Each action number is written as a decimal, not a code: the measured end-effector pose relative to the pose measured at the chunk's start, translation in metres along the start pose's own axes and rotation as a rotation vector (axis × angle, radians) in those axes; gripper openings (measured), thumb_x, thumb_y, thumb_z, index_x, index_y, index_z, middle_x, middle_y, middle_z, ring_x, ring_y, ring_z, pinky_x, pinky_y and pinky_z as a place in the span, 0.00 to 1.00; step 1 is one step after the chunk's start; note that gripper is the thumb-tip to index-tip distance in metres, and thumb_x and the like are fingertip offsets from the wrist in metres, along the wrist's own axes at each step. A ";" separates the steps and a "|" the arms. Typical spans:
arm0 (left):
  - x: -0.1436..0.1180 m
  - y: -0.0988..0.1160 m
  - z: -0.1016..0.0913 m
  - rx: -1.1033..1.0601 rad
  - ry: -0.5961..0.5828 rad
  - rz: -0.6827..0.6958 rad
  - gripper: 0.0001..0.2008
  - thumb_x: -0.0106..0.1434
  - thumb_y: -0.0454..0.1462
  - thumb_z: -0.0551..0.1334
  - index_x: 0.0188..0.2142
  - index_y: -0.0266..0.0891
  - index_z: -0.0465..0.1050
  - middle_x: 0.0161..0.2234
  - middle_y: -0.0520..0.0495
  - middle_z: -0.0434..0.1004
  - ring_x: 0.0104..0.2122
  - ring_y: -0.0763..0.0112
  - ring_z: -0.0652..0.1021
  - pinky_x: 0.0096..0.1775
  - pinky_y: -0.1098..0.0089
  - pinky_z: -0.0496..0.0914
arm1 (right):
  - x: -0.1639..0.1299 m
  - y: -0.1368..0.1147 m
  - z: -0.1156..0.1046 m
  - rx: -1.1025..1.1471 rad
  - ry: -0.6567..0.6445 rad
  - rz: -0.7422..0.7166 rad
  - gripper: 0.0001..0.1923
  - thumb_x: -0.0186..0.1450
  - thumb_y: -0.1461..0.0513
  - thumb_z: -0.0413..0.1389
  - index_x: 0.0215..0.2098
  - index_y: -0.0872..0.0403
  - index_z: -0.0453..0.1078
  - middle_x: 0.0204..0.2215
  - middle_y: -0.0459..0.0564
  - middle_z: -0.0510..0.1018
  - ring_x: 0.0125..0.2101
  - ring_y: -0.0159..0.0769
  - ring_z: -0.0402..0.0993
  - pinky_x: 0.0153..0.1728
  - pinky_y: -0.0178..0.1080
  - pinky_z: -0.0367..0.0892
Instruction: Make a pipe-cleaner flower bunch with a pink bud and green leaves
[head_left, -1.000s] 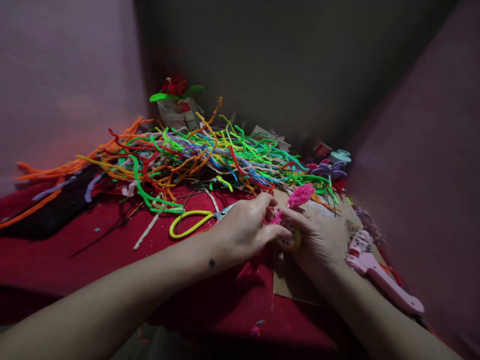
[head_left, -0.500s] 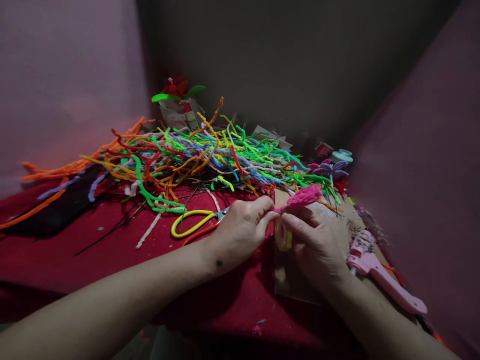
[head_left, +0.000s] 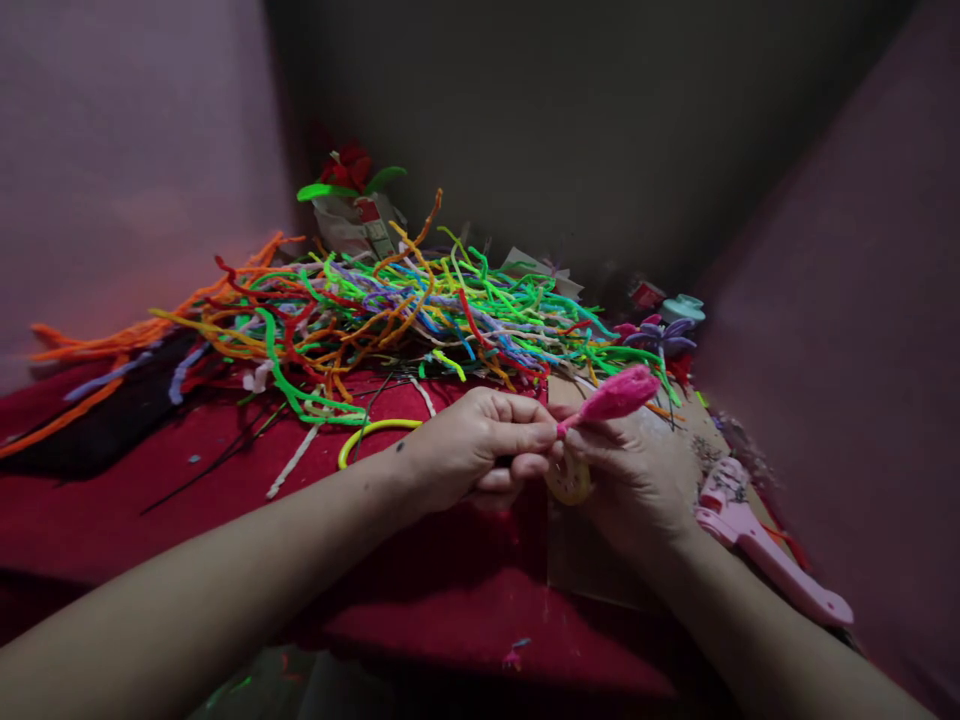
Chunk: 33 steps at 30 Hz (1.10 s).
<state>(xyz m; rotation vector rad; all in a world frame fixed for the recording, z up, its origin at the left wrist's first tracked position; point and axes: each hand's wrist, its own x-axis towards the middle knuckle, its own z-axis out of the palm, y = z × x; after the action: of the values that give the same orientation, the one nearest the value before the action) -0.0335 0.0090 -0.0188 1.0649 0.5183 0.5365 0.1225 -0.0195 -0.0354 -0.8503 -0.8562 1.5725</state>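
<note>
Two hands meet over the red desk point(head_left: 225, 520), near its right side. Left hand point(head_left: 472, 450): grip closed, thumb and forefinger pinched on the lower end of the pink bud point(head_left: 619, 392). Right hand point(head_left: 637, 470): grip closed, fingertips pinched on the same lower end, just beside the left fingertips. Pink bud: a fuzzy pink piece, tilted up and to the right, its thick end clear of both hands. Yellow roll point(head_left: 570, 482): held low between the two hands, partly hidden; which hand carries it cannot be told.

Scissors point(head_left: 367, 435): yellow loop handle flat on the desk, just behind the left hand, blades hidden. Cardboard point(head_left: 592, 575): flat under the right hand. Pink tool point(head_left: 757, 555): on the desk, right of the right wrist. Pile point(head_left: 360, 310): loose fuzzy stems of many colours, across the far side of the desk. Purple flower point(head_left: 658, 338): at the pile's right end.
</note>
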 end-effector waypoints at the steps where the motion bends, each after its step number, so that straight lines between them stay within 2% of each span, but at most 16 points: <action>1: -0.001 0.001 -0.002 -0.042 -0.065 -0.026 0.08 0.60 0.39 0.58 0.30 0.36 0.65 0.16 0.59 0.58 0.10 0.87 0.50 0.13 0.81 0.50 | -0.001 0.000 0.000 0.001 -0.019 0.006 0.09 0.46 0.64 0.65 0.28 0.53 0.76 0.21 0.44 0.77 0.22 0.31 0.70 0.28 0.35 0.65; 3: -0.001 0.002 -0.003 -0.041 -0.130 -0.042 0.08 0.61 0.40 0.57 0.31 0.36 0.65 0.16 0.60 0.56 0.10 0.87 0.49 0.13 0.80 0.50 | -0.003 0.000 0.000 -0.006 -0.047 0.002 0.08 0.48 0.64 0.65 0.28 0.53 0.76 0.22 0.45 0.77 0.22 0.32 0.70 0.27 0.36 0.66; 5: -0.001 0.003 -0.001 0.118 -0.089 0.008 0.09 0.62 0.41 0.55 0.31 0.36 0.65 0.17 0.59 0.58 0.11 0.85 0.52 0.14 0.79 0.50 | -0.003 0.001 -0.001 -0.010 -0.041 -0.024 0.08 0.50 0.65 0.63 0.30 0.52 0.76 0.25 0.45 0.78 0.25 0.33 0.72 0.30 0.37 0.67; 8: 0.000 0.000 0.004 0.608 0.119 0.214 0.11 0.63 0.40 0.53 0.27 0.36 0.64 0.19 0.55 0.62 0.16 0.82 0.61 0.19 0.78 0.55 | -0.001 0.002 -0.003 -0.024 0.004 -0.072 0.07 0.50 0.67 0.63 0.29 0.52 0.76 0.27 0.45 0.79 0.29 0.34 0.73 0.35 0.37 0.67; 11: 0.002 -0.009 0.004 1.093 0.327 0.451 0.08 0.62 0.37 0.54 0.27 0.37 0.64 0.24 0.52 0.65 0.24 0.77 0.66 0.28 0.75 0.60 | 0.002 0.003 -0.004 -0.055 0.025 -0.105 0.06 0.51 0.67 0.62 0.28 0.51 0.76 0.25 0.44 0.78 0.30 0.34 0.73 0.36 0.37 0.67; 14: 0.004 -0.019 0.001 1.301 0.400 0.547 0.10 0.65 0.37 0.50 0.28 0.37 0.64 0.25 0.50 0.67 0.26 0.75 0.67 0.29 0.74 0.60 | 0.004 0.004 -0.002 -0.087 0.033 -0.131 0.06 0.50 0.66 0.63 0.28 0.51 0.76 0.27 0.44 0.79 0.32 0.36 0.73 0.37 0.38 0.66; 23: 0.006 -0.018 0.004 1.131 0.439 0.559 0.09 0.63 0.35 0.53 0.30 0.37 0.70 0.23 0.52 0.70 0.22 0.78 0.69 0.27 0.77 0.61 | -0.001 0.006 -0.001 -0.150 -0.026 -0.134 0.05 0.57 0.62 0.59 0.33 0.50 0.74 0.34 0.45 0.79 0.36 0.38 0.73 0.37 0.38 0.66; 27: 0.007 -0.018 0.003 1.088 0.459 0.579 0.09 0.62 0.35 0.54 0.31 0.36 0.72 0.24 0.51 0.73 0.24 0.76 0.72 0.28 0.77 0.63 | -0.005 0.008 0.001 -0.169 -0.070 -0.173 0.12 0.56 0.64 0.61 0.39 0.48 0.72 0.39 0.45 0.77 0.39 0.37 0.72 0.41 0.38 0.66; 33: 0.008 -0.018 0.001 1.010 0.444 0.550 0.09 0.63 0.36 0.54 0.33 0.37 0.73 0.27 0.50 0.75 0.27 0.75 0.73 0.31 0.76 0.65 | -0.006 0.005 0.002 -0.180 -0.068 -0.146 0.13 0.56 0.66 0.60 0.39 0.49 0.72 0.35 0.44 0.77 0.31 0.31 0.71 0.34 0.35 0.66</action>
<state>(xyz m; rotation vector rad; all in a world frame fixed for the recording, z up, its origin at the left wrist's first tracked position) -0.0235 0.0067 -0.0362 2.1014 0.9374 1.0562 0.1191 -0.0263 -0.0380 -0.8453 -1.0971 1.4184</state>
